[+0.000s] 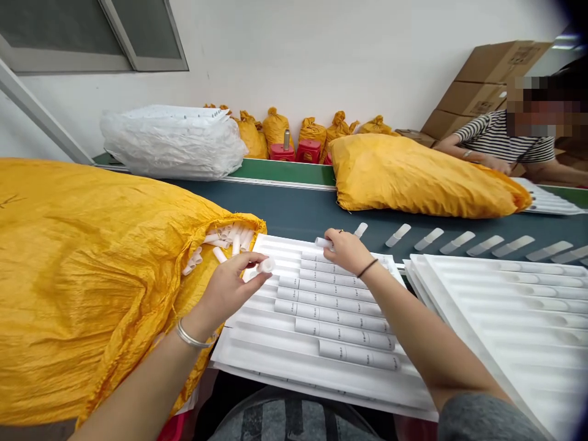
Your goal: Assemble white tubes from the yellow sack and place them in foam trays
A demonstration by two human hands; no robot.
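My left hand (234,282) pinches a white plastic tube (266,265), its round end turned toward me, above the left side of a ridged white tray (257,343). At the tray's far edge my right hand (346,248) has its fingers closed on another white tube (324,243). Rows of white printed tubes (340,334) lie lengthwise in the tray's grooves, below my right hand. Left of the tray, the mouth of a big yellow woven sack (138,269) lies open, with loose white tubes (234,236) spilling inside it.
Beyond the tray runs a dark conveyor belt (285,205) with a slanted row of translucent tubes (473,242). More ridged trays (478,318) are stacked at right. A yellow sack (413,177) and a plastic-wrapped bundle (174,144) stand across the belt. A person (500,144) works at far right.
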